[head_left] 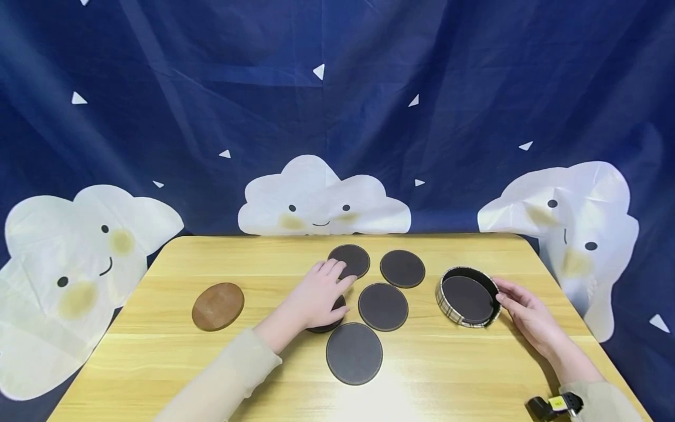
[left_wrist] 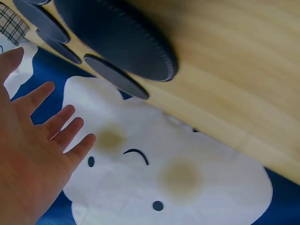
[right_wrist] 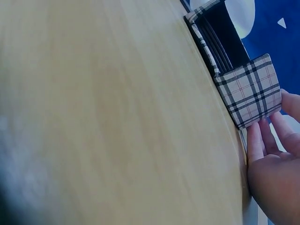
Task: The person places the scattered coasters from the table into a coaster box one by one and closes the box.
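My left hand (head_left: 319, 296) is over a dark round coaster (head_left: 323, 328), partly covering it and the edge of another coaster (head_left: 352, 259) behind. In the left wrist view, the left hand's fingers (left_wrist: 63, 129) are spread, with nothing held. With thumb and fingers, my right hand (head_left: 532, 316) grips the right side of a round plaid coaster holder (head_left: 448, 309). Through a gap in its wall, the right wrist view shows several dark coasters (right_wrist: 218, 47) stacked inside the holder.
Dark coasters lie flat at back right (head_left: 402, 268), centre (head_left: 383, 306) and front (head_left: 354, 354). A brown round disc (head_left: 218, 306) lies at the left of the wooden table (head_left: 158, 363). Behind stands a blue curtain (head_left: 369, 117) with white clouds. The right wrist carries a black camera (head_left: 554, 405).
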A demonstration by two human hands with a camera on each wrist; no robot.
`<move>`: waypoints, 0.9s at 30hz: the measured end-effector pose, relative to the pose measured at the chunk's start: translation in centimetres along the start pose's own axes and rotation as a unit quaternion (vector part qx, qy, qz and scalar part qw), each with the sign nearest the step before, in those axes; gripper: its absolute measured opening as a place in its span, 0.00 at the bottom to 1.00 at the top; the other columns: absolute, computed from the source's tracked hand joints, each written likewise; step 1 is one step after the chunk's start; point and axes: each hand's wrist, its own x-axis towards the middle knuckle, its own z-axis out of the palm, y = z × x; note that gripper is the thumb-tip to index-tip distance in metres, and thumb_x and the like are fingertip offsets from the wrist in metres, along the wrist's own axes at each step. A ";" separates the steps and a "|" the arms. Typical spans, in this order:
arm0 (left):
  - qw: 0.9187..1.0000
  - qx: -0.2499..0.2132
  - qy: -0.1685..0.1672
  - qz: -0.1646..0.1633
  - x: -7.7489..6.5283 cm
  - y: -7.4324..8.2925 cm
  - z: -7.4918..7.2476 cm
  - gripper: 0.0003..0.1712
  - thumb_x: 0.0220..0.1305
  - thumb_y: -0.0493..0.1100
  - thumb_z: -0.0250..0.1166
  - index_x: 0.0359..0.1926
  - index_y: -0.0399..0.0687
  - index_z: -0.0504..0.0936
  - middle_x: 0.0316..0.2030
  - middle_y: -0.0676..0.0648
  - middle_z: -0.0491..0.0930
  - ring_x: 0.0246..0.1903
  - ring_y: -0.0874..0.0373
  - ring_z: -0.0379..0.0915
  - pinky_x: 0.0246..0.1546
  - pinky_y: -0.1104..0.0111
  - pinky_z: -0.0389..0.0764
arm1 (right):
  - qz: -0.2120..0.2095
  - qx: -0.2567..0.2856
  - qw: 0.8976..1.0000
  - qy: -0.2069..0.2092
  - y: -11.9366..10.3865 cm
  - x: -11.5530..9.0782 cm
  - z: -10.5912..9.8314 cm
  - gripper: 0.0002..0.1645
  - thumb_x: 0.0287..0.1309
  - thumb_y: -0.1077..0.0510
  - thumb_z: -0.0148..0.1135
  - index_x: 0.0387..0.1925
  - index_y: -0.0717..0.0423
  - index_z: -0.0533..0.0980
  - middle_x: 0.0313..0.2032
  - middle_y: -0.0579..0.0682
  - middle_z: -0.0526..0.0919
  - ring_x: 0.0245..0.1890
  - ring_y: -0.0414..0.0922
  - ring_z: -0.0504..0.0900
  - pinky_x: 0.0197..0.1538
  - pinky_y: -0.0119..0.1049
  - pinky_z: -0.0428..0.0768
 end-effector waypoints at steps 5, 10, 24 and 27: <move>0.999 -0.024 -0.022 -0.016 -1.1 -0.2 0.9 0.35 0.67 0.64 0.66 0.68 0.53 0.78 0.66 0.39 0.74 0.67 0.43 0.70 0.68 0.49 0.73 | 0.003 -0.001 1.000 0.003 0.0 -0.1 0.0 0.28 0.79 0.71 0.46 0.64 0.42 0.79 0.58 0.31 0.84 0.57 0.25 0.79 0.59 0.14 0.70; 0.998 -0.044 -0.033 -0.023 -1.9 -0.2 1.7 0.35 0.66 0.65 0.66 0.67 0.54 0.78 0.65 0.38 0.74 0.66 0.42 0.70 0.67 0.49 0.74 | 0.006 -0.002 1.000 0.006 -0.1 0.0 0.1 0.27 0.79 0.71 0.46 0.64 0.43 0.79 0.58 0.31 0.84 0.57 0.25 0.79 0.59 0.14 0.70; 0.998 -0.045 -0.043 -0.029 -2.8 0.0 3.1 0.35 0.65 0.66 0.67 0.67 0.53 0.78 0.62 0.40 0.74 0.63 0.43 0.71 0.59 0.49 0.76 | -0.006 0.004 1.000 0.000 0.1 0.0 0.0 0.28 0.79 0.72 0.45 0.64 0.43 0.79 0.59 0.32 0.84 0.57 0.27 0.80 0.60 0.15 0.71; 0.996 -0.065 -0.049 -0.035 -2.9 0.0 3.3 0.36 0.67 0.65 0.67 0.69 0.52 0.77 0.63 0.39 0.74 0.64 0.43 0.72 0.60 0.48 0.77 | -0.007 0.006 1.000 -0.001 0.1 0.0 -0.1 0.29 0.79 0.72 0.45 0.65 0.43 0.79 0.59 0.33 0.84 0.57 0.27 0.80 0.60 0.15 0.71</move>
